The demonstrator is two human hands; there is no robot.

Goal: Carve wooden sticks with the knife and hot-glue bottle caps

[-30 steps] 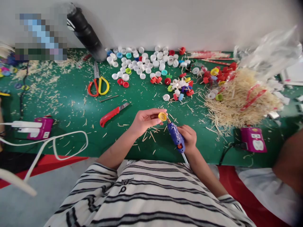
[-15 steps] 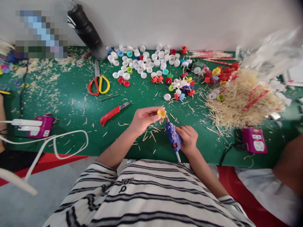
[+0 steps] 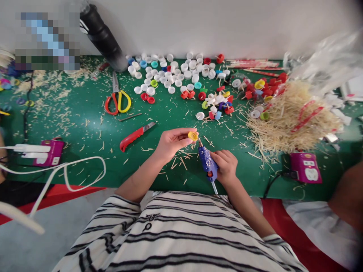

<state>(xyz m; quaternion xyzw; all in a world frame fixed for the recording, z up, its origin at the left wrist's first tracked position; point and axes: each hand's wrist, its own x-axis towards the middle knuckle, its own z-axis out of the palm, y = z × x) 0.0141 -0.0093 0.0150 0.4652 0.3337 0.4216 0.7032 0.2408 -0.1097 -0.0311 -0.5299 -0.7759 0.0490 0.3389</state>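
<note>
A yellow bottle cap [image 3: 193, 136] is pinched between the thumb and fingers of my left hand [image 3: 170, 144], its hollow side showing. My right hand [image 3: 226, 165] is wrapped round a blue glue gun [image 3: 208, 163], and a clear glue stick [image 3: 214, 187] juts from its rear end. The gun's metal nozzle points up at the cap's lower right edge, very close to it; whether they touch I cannot tell. Pale wood bits cling to the gun's body. Thin wooden splinters [image 3: 181, 161] lie on the green table beneath both hands.
Left of my hands lie a red utility knife [image 3: 133, 138] and scissors [image 3: 117, 99]. Behind are many white bottle caps [image 3: 187, 74] and caps with sticks [image 3: 217, 102]. A heap of wooden sticks [image 3: 297, 117], purple power sockets [image 3: 305, 168] and a black bottle [image 3: 103, 37] surround the area.
Hardly anything differs. Both hands keep their hold on the cap and the glue gun in nearly the same spot, and the view has shifted very slightly.
</note>
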